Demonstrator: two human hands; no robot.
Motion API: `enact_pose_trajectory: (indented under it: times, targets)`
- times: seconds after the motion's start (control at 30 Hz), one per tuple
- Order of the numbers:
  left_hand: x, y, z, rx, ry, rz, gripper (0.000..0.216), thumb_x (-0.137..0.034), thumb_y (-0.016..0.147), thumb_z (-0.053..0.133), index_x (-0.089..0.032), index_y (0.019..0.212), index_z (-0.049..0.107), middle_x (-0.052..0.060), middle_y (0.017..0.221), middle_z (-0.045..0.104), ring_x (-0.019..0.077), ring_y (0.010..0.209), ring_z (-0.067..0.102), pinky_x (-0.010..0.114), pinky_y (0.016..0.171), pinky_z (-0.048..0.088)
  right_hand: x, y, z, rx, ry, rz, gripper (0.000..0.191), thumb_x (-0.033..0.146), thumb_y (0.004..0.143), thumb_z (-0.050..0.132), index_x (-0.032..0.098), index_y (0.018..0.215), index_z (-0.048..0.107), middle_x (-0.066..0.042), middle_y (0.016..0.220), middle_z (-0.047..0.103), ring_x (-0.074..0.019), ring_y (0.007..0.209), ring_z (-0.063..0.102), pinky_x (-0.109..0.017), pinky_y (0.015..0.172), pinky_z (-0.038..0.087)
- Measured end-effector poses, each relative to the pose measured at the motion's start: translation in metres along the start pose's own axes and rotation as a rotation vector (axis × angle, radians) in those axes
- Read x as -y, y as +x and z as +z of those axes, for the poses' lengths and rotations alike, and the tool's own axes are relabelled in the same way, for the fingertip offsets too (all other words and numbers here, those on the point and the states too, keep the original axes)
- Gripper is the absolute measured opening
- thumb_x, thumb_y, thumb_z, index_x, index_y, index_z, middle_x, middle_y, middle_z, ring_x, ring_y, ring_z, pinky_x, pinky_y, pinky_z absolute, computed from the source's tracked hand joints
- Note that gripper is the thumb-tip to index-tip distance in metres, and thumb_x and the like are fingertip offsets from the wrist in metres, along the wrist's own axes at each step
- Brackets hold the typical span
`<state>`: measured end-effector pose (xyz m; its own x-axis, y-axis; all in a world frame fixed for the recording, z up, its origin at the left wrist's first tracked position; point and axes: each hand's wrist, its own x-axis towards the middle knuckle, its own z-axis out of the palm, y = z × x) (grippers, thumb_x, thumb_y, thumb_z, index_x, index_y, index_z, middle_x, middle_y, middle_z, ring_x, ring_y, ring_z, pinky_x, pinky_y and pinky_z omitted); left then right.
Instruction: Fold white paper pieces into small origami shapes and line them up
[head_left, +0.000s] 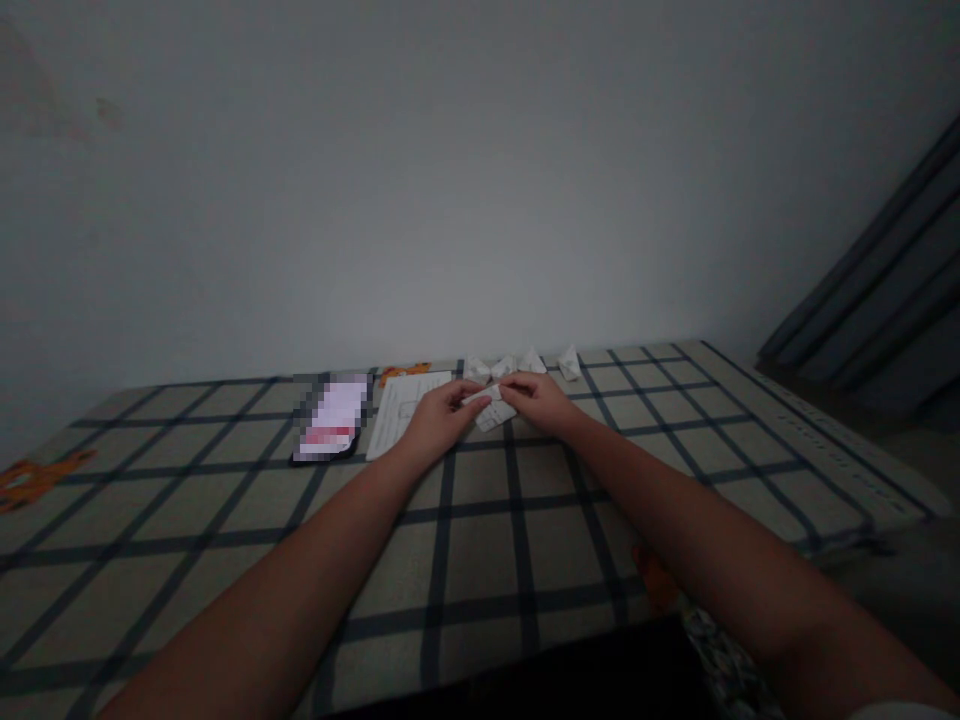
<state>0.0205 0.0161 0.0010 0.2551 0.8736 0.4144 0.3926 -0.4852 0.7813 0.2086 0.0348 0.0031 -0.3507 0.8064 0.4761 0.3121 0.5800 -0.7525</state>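
Between my two hands is a small folded piece of white paper (495, 412) with printed lines on it. My left hand (442, 412) pinches its left edge, thumb on top. On the other side, my right hand (541, 403) grips the upper right edge with thumb and fingers. The paper is held just above the checked cloth, or rests on it; I cannot tell which. Just beyond my hands stand several folded white paper shapes (532, 361), with one paper shape (569, 363) set apart to the right.
Printed white sheets (390, 418) lie left of my left hand. Farther left is a phone (334, 418) with a lit, blurred screen. A checked cloth (480, 545) covers the surface, which meets a pale wall (480, 180) at the back. A dark curtain (892, 260) hangs at right.
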Motion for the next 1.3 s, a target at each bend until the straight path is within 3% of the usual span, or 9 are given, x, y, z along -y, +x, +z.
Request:
enact_pose_trajectory:
  times: [0.13, 0.27, 0.43, 0.67, 0.8, 0.97, 1.07, 1.17, 1.3]
  targets:
    - [0.000, -0.001, -0.003, -0.040, 0.024, -0.009, 0.031, -0.047, 0.078, 0.057, -0.018, 0.083, 0.066, 0.005, 0.081, 0.068, 0.0186, 0.076, 0.061, 0.030, 0.069, 0.047, 0.000, 0.000, 0.000, 0.001, 0.108, 0.077, 0.029, 0.039, 0.081, 0.053, 0.015, 0.091, 0.066, -0.003, 0.077, 0.064, -0.0113, 0.062, 0.054, -0.024, 0.058, 0.042]
    - [-0.001, -0.002, -0.002, -0.018, 0.039, -0.005, 0.032, -0.049, 0.077, 0.057, -0.018, 0.080, 0.066, 0.003, 0.078, 0.068, 0.0182, 0.074, 0.060, 0.028, 0.066, 0.046, -0.003, 0.001, 0.000, 0.011, 0.036, 0.050, 0.022, 0.035, 0.078, 0.059, 0.015, 0.084, 0.066, -0.003, 0.078, 0.064, -0.0129, 0.070, 0.056, -0.024, 0.063, 0.043]
    - [-0.003, -0.002, -0.001, 0.019, 0.031, 0.022, 0.034, -0.049, 0.080, 0.054, -0.018, 0.084, 0.067, 0.003, 0.081, 0.069, 0.0174, 0.074, 0.060, 0.028, 0.067, 0.045, -0.007, 0.002, 0.001, 0.045, -0.003, -0.011, 0.021, 0.033, 0.078, 0.058, 0.014, 0.079, 0.066, -0.004, 0.077, 0.064, -0.0139, 0.074, 0.058, -0.026, 0.068, 0.043]
    - [0.002, 0.000, -0.002, -0.051, -0.071, -0.044, 0.033, -0.048, 0.077, 0.058, -0.017, 0.084, 0.065, 0.004, 0.078, 0.069, 0.0170, 0.070, 0.061, 0.027, 0.062, 0.046, -0.003, 0.002, 0.003, 0.096, 0.158, 0.143, 0.023, 0.038, 0.074, 0.062, 0.015, 0.077, 0.063, -0.001, 0.071, 0.061, -0.0120, 0.063, 0.057, -0.025, 0.060, 0.047]
    - [0.002, 0.000, -0.002, 0.008, -0.141, -0.077, 0.036, -0.049, 0.077, 0.058, -0.017, 0.092, 0.066, 0.005, 0.081, 0.070, 0.0174, 0.069, 0.062, 0.027, 0.059, 0.047, -0.002, 0.001, 0.002, 0.098, 0.188, 0.143, 0.024, 0.039, 0.074, 0.063, 0.015, 0.072, 0.060, 0.000, 0.068, 0.059, -0.0115, 0.060, 0.056, -0.024, 0.056, 0.048]
    - [0.005, 0.000, -0.003, -0.009, -0.078, -0.074, 0.034, -0.048, 0.076, 0.059, -0.018, 0.090, 0.068, 0.005, 0.081, 0.070, 0.0183, 0.070, 0.063, 0.029, 0.062, 0.048, -0.002, 0.000, 0.002, 0.149, 0.232, 0.185, 0.023, 0.037, 0.076, 0.061, 0.016, 0.083, 0.061, 0.000, 0.072, 0.062, -0.0104, 0.059, 0.057, -0.023, 0.056, 0.047]
    - [0.007, 0.002, -0.004, -0.043, -0.139, -0.102, 0.034, -0.047, 0.075, 0.062, -0.017, 0.090, 0.069, 0.006, 0.084, 0.071, 0.0189, 0.072, 0.064, 0.030, 0.064, 0.050, -0.002, 0.000, 0.002, 0.189, 0.217, 0.171, 0.021, 0.036, 0.077, 0.060, 0.015, 0.080, 0.061, 0.000, 0.068, 0.061, -0.0098, 0.057, 0.056, -0.022, 0.055, 0.045]
    - [0.005, 0.002, -0.003, -0.015, -0.267, -0.166, 0.036, -0.046, 0.073, 0.064, -0.016, 0.091, 0.069, 0.007, 0.084, 0.070, 0.0188, 0.073, 0.064, 0.032, 0.066, 0.052, -0.001, 0.001, 0.000, 0.152, 0.210, 0.167, 0.022, 0.036, 0.077, 0.060, 0.014, 0.072, 0.059, 0.001, 0.060, 0.058, -0.0104, 0.055, 0.056, -0.022, 0.054, 0.044]
    - [0.003, 0.003, 0.000, 0.020, -0.476, -0.248, 0.041, -0.046, 0.073, 0.064, -0.015, 0.101, 0.067, 0.007, 0.089, 0.071, 0.0181, 0.075, 0.065, 0.035, 0.072, 0.054, -0.003, 0.003, -0.003, 0.099, 0.239, 0.169, 0.026, 0.039, 0.076, 0.061, 0.014, 0.078, 0.062, 0.000, 0.065, 0.062, -0.0100, 0.054, 0.056, -0.023, 0.054, 0.045]
